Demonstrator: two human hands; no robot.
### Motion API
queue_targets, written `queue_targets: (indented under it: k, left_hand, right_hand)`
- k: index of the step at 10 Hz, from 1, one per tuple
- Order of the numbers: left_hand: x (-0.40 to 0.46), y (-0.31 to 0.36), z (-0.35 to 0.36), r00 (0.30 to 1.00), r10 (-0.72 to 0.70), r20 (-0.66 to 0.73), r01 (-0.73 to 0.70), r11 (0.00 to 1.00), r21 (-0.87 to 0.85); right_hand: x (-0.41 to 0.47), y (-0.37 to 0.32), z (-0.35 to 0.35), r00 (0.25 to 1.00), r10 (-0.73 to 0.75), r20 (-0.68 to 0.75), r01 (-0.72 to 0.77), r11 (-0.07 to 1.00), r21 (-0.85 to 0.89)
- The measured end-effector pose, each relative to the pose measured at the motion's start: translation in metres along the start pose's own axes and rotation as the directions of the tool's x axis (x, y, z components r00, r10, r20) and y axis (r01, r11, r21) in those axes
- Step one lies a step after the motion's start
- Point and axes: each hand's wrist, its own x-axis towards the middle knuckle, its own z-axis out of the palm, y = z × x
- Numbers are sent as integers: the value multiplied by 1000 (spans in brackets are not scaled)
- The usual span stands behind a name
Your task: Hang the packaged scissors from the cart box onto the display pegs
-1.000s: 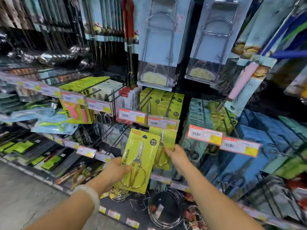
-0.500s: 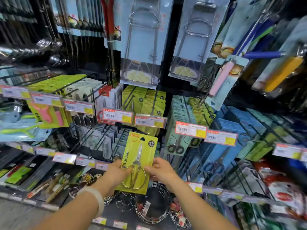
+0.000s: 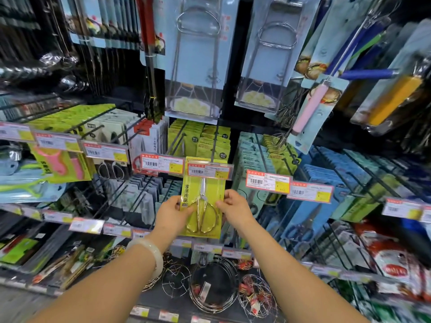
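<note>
A yellow-green card pack of gold-handled scissors [image 3: 203, 206] is held upright in front of the display. My left hand [image 3: 173, 212] grips its left edge and my right hand [image 3: 234, 207] grips its right edge. The top of the pack sits just behind a red-and-white price tag [image 3: 208, 170] at the tip of a black peg [image 3: 214, 138]. Further back on that peg hang several matching yellow-green packs [image 3: 210, 142]. The cart box is out of view.
Neighbouring pegs carry blue-green scissor packs [image 3: 250, 155] to the right and white packs [image 3: 151, 141] to the left, each with a price tag. Wire racks [image 3: 212, 285] lie on the lower shelf. Tall kitchen tool packs [image 3: 193, 57] hang above.
The pack rose from below the tag row up to the peg's tag. My right hand came off the hanging packs and took the pack's right edge. The view shifted closer.
</note>
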Motion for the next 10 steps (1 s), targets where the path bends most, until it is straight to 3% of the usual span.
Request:
queue_targets:
  k: [3,5,7,10]
  left_hand:
    - [3,-12,6,999,-23,27,23,1000,7]
    - [13,-5,12,999,35,32,-36,998,46]
    - [19,-7,19,999,6,53,-9,998,64]
    - [19,-27,29,983,-121,138,55,913,404]
  right_hand:
    - [-1,19,10,1000,28,-6,-28,1000,9]
    - [5,19,6,996,25,-91,-21,999,39]
    - [16,20,5,991,93,-99,-99,994,-53]
    - [-6,40,6,976,207,-61,-216,953,-212]
